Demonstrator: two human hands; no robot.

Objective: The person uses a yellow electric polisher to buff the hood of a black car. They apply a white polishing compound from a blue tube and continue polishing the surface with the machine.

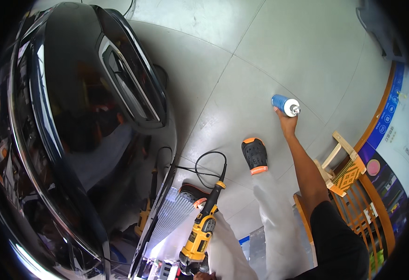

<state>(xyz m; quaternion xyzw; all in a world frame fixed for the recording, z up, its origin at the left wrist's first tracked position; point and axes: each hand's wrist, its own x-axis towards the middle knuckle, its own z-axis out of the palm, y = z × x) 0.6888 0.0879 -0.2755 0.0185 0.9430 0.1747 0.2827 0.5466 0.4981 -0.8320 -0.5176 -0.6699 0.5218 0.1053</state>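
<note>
My right hand is closed around a blue bottle with a white top and silver cap, held out at the upper right of my legs. At the lower edge my left hand, only partly showing, grips the lower end of a yellow-and-black power polisher, whose black cord loops out from the top. The glossy black car body fills the left side, beside the polisher, and reflects it.
A small wooden stool with woven seat and a slatted wooden bench stand at my right. A printed board lines the far right, with a grey object above. My black clog is on the tiled floor.
</note>
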